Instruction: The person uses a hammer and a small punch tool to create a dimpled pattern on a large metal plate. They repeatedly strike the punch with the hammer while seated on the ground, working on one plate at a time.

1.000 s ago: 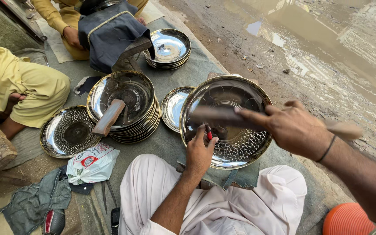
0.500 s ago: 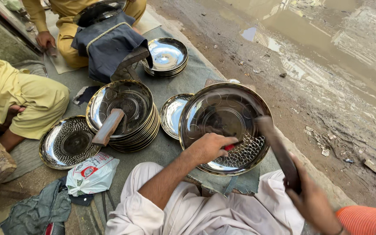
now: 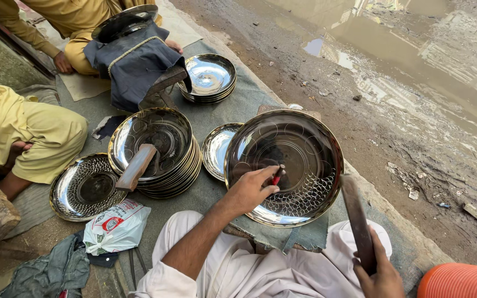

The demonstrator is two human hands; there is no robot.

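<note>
A large shiny steel tray (image 3: 305,138) lies in front of me, part of its base stamped with a scale pattern. My left hand (image 3: 249,190) rests on the tray and pinches a small punch tool (image 3: 276,175) with a red grip, held upright against the metal. My right hand (image 3: 379,276) is low at the frame's bottom edge, closed around the handle of a dark wooden mallet (image 3: 357,218) that points up toward the tray's near right rim. My white-trousered knees sit under the tray.
A stack of steel trays (image 3: 158,152) with a wooden block (image 3: 136,166) on top lies left; a patterned tray (image 3: 84,187), a small tray (image 3: 216,149) and a far stack (image 3: 210,77) surround it. Two people in yellow sit at left. Muddy ground and puddles lie right. An orange object (image 3: 459,281) is at bottom right.
My right hand dropped from above the tray to the lower right with the mallet. My left hand stayed on the tray holding the punch.
</note>
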